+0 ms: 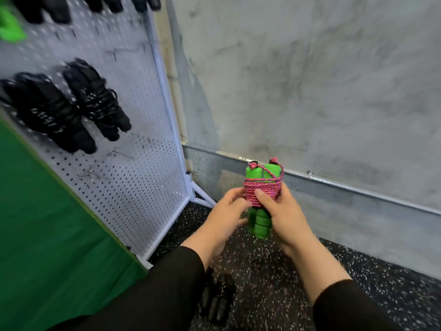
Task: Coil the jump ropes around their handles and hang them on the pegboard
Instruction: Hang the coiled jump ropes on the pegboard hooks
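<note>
Beside the pegboard [143, 151], both hands' grip, left hand [224, 216] and right hand [281, 216], around the coiled jump rope [261, 191].

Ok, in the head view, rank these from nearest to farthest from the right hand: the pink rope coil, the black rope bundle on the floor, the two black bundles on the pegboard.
From the right hand:
1. Pink rope coil, under its thumb.
2. Black rope bundle on the floor, below, between the forearms.
3. Black bundles on the pegboard, upper left, farthest.

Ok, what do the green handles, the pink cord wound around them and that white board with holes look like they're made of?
Green handles: probably foam or soft rubber, matte, ribbed.
Pink cord: braided textile, with flecked woven strands.
White perforated pegboard: likely painted metal, smooth with regular punched holes, though plastic is possible.
</note>
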`<state>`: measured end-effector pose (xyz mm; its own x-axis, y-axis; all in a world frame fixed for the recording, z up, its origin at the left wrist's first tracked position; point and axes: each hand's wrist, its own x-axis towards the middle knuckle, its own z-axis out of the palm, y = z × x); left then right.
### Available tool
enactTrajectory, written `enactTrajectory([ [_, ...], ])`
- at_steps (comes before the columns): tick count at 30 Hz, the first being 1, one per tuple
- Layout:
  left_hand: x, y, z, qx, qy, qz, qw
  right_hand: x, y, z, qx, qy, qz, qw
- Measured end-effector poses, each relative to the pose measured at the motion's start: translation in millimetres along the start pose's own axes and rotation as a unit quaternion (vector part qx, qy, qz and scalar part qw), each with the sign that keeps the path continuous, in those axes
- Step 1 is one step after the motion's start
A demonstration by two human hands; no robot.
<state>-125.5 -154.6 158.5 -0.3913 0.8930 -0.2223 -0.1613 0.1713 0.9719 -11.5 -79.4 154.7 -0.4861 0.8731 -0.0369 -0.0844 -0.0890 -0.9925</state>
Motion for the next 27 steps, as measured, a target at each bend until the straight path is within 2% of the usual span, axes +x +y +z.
enactTrajectory([
  [3, -13.6, 41.0, 0.0, -0.065, -0.03, 0.049, 0.996, -11.6, -50.4, -6.7, -0.065, -0.092, -0.046, 0.993],
  [5, -22.3, 52.8, 1.0, -0.08, -0.039, 0.078, 0.993, -19.2, -73.5, -5.5, -0.104, -0.112, -0.061, 0.986],
  [8, -30.5, 61.1, 4.2, -0.114, -0.007, 0.11, 0.987, -20.8, -88.6, 0.3, -0.196, -0.059, -0.097, 0.974],
  [11, -30.3, 70.0, 2.9, -0.132, 0.057, 0.133, 0.981, -16.3, -93.5, 13.4, -0.308, 0.008, -0.143, 0.94],
  [15, -25.9, 85.0, -10.7, -0.163, 0.109, 0.151, 0.969, -14.7, -97.9, 46.7, -0.37, -0.038, -0.169, 0.913],
  [19, -22.1, 100.6, -31.6, -0.2, 0.111, 0.16, 0.96, -2.8, -109.1, 81.6, -0.372, -0.033, -0.182, 0.91],
  [23, -12.6, 115.6, -61.3, -0.255, 0.107, 0.149, 0.949, 5.3, -132.8, 102.8, -0.299, -0.099, -0.165, 0.935],
  [27, -3.0, 126.3, -79.0, -0.242, 0.066, 0.161, 0.955, 14.4, -144.6, 112.4, -0.17, -0.172, -0.075, 0.967],
])
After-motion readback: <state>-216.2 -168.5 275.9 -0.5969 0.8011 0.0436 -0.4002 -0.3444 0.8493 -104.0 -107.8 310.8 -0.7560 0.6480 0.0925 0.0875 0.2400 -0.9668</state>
